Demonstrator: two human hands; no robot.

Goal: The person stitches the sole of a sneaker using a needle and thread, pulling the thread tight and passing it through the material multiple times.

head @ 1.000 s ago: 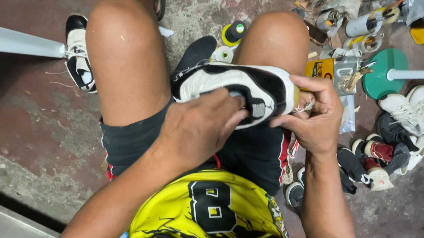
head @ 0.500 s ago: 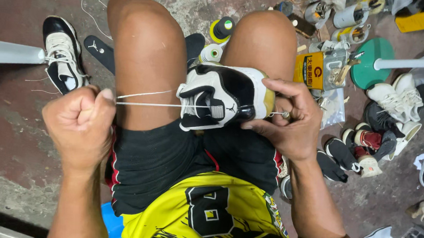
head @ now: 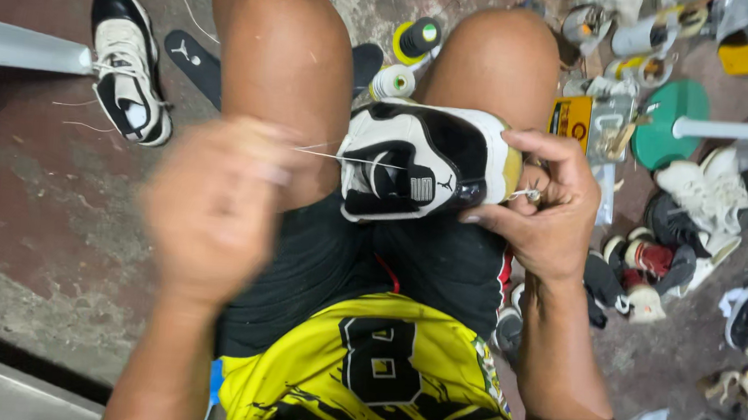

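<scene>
A black-and-white sneaker [head: 420, 161] lies heel toward me on my lap, between my bare knees. My right hand [head: 543, 207] grips its right side, thumb on top and fingers underneath. A thin white thread [head: 343, 156] runs taut from the shoe's heel area leftward to my left hand [head: 214, 205], which is blurred with motion, raised over my left thigh, fingers closed on the thread. I wear black shorts and a yellow jersey.
A matching sneaker [head: 127, 65] and a black insole [head: 191, 59] lie on the concrete floor at left, by a grey bar [head: 25, 46]. Thread spools [head: 414, 44] sit between my knees. Cans, a green round base [head: 669, 124] and several shoes crowd the right.
My left hand went from the shoe's heel out to the left, drawing the thread taut, and is now coming back toward the shoe. The right hand keeps its grip.
</scene>
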